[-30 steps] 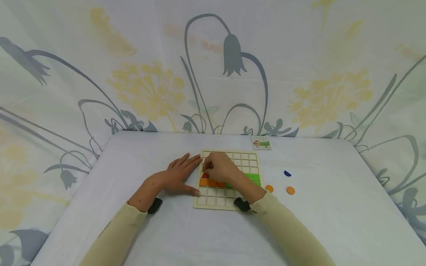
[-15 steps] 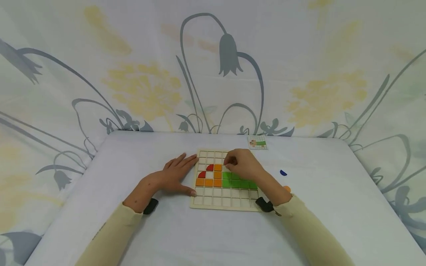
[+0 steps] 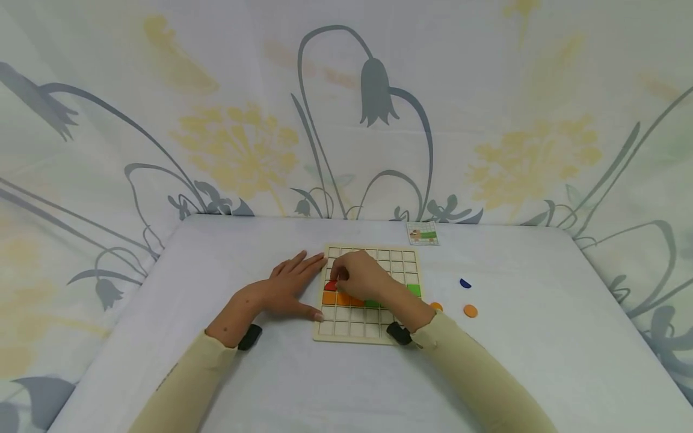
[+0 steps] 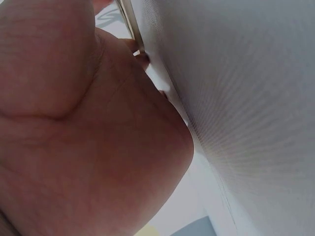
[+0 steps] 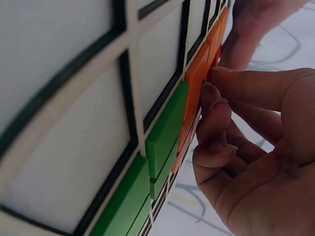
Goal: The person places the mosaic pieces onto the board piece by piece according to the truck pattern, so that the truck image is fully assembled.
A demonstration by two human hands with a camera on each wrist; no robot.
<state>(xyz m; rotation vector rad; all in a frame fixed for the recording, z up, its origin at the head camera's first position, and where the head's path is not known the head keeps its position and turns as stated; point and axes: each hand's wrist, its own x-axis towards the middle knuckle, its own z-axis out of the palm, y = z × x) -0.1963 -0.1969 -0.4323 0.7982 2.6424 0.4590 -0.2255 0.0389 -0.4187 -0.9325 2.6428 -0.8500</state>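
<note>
Fingers [image 5: 216,105] of the right hand [image 3: 360,278] curl onto the red piece [image 3: 330,286] and orange tiles [image 3: 337,297] at the left of the grid board [image 3: 397,260]. Beside it, the left hand [image 3: 289,288] lies flat with straight fingers against the board's left edge on the worktop [image 3: 271,373], holding nothing. Green tiles [image 3: 414,290], two orange discs [image 3: 470,310], a blue piece [image 3: 465,282] and a pattern card [image 3: 423,233] lie to the right.

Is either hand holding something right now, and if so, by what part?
The right hand has its fingertips on a small red curved tile in the wooden grid board; the exact hold cannot be told. The left hand lies flat, holding nothing.
</note>
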